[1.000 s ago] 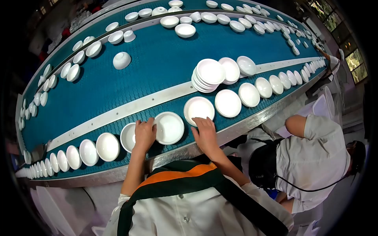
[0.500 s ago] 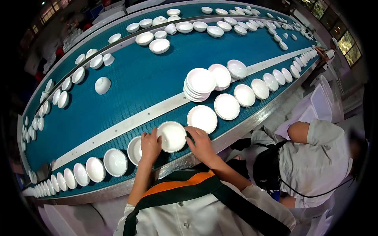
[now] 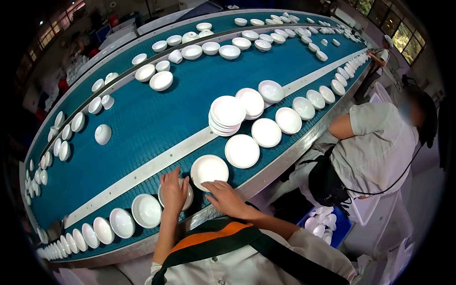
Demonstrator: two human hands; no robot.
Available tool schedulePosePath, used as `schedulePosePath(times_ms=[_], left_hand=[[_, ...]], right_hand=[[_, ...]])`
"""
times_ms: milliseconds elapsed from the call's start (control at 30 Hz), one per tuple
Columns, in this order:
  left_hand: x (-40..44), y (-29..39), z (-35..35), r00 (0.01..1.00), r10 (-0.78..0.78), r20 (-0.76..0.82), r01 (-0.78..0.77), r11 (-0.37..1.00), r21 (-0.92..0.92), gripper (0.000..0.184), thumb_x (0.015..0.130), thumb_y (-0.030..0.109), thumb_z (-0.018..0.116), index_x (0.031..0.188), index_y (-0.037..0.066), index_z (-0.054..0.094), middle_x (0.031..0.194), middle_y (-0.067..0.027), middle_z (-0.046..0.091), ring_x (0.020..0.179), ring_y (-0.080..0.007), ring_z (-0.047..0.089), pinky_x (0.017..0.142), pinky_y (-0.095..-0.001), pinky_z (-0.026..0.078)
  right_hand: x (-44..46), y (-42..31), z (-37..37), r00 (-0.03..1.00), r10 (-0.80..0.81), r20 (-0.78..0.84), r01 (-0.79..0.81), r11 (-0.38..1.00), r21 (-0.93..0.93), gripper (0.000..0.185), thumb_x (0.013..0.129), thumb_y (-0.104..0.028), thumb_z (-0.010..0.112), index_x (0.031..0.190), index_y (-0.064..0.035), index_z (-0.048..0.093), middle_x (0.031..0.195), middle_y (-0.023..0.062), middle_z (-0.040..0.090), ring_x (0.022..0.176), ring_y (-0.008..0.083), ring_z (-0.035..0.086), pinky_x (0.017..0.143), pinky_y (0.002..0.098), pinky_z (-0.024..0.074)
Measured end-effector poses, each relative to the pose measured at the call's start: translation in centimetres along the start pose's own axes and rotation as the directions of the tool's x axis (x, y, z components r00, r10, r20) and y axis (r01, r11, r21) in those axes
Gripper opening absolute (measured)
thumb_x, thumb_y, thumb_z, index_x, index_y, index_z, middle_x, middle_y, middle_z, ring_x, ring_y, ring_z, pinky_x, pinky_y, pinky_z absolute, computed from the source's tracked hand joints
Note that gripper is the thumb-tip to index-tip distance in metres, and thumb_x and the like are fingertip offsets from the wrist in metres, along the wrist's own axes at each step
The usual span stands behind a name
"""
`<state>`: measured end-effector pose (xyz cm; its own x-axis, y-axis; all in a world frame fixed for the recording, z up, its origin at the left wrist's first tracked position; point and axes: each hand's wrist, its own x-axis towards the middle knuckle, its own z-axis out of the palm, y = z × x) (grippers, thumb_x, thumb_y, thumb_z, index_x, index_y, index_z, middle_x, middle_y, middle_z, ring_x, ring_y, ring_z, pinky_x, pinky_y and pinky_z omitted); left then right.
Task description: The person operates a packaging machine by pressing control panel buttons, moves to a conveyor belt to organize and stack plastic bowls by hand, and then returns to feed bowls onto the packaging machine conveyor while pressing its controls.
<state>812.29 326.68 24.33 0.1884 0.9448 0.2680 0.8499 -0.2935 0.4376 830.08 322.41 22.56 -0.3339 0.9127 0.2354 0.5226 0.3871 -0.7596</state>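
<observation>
Centrally, a white bowl (image 3: 209,170) sits in the near row (image 3: 122,223), its lower rim under the loosely extended fingers of the right hand (image 3: 223,195). The left hand (image 3: 174,194), fingers spread, overlaps another bowl (image 3: 190,196); contact is unclear. Single file is formed towards lower left and upper right; a central stack (image 3: 228,111) and scattered bowls (image 3: 103,134) at upper left lie outside it.

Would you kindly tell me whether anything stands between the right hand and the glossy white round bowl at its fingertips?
Nothing visible does: the right hand overlaps the near rim of the glossy white round bowl.
</observation>
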Motion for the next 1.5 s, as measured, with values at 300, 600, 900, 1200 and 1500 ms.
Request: schedulePosePath(times_ms=[300,600,900,1200,1500], left_hand=[[0.8,1.1,3.1,0.966,-0.145,0.214,0.136,0.989,0.058,0.033,0.075,0.005,0.052,0.107,-0.001,0.050,0.074,-0.0199,0.059,0.077,-0.0330,0.056,0.092,-0.0448,0.033],[4.6,6.0,5.2,0.997,-0.069,-0.036,0.069,0.998,0.002,0.047,0.071,0.003,0.059,0.115,-0.003,0.044,0.098,-0.0197,0.054,0.096,-0.0338,0.047,0.088,-0.0425,0.033],[6.2,8.5,9.8,0.980,-0.076,0.181,0.067,0.996,0.055,0.035,0.073,0.004,0.054,0.106,-0.003,0.049,0.071,-0.0208,0.057,0.075,-0.0348,0.055,0.091,-0.0460,0.033],[8.3,10.6,10.8,0.980,-0.145,0.139,0.132,0.986,0.101,0.042,0.072,0.001,0.055,0.113,-0.001,0.047,0.095,-0.0188,0.056,0.092,-0.0317,0.050,0.091,-0.0424,0.032],[11.3,15.6,16.1,0.976,-0.140,0.169,0.124,0.987,0.101,0.037,0.074,0.004,0.056,0.110,-0.002,0.048,0.084,-0.0215,0.058,0.085,-0.0343,0.054,0.092,-0.0445,0.032]], right_hand=[[-0.2,5.3,-5.5,0.968,0.084,-0.238,-0.149,0.950,-0.273,0.037,0.075,-0.012,0.058,0.108,0.0009,0.050,0.104,0.0150,0.055,0.100,0.0277,0.050,0.093,0.0407,0.0334],[-0.3,7.3,-6.9,0.998,-0.021,0.064,0.035,0.976,-0.214,0.037,0.077,-0.014,0.058,0.110,0.0017,0.050,0.098,0.0163,0.057,0.094,0.0293,0.051,0.089,0.0386,0.0365],[0.7,12.3,-13.3,0.968,0.078,-0.240,-0.129,0.970,-0.204,0.036,0.076,-0.011,0.057,0.110,-0.0007,0.050,0.105,0.0154,0.054,0.098,0.0287,0.050,0.091,0.0404,0.0351],[-0.6,14.7,-14.3,0.998,-0.022,0.055,0.035,0.967,-0.250,0.036,0.076,-0.014,0.059,0.108,0.0024,0.051,0.101,0.0166,0.055,0.099,0.0291,0.050,0.093,0.0407,0.0333],[0.2,18.2,-19.6,0.987,0.072,-0.147,-0.075,0.997,-0.014,0.035,0.077,-0.010,0.056,0.111,-0.0028,0.050,0.109,0.0151,0.052,0.102,0.0309,0.048,0.091,0.0399,0.0354]])
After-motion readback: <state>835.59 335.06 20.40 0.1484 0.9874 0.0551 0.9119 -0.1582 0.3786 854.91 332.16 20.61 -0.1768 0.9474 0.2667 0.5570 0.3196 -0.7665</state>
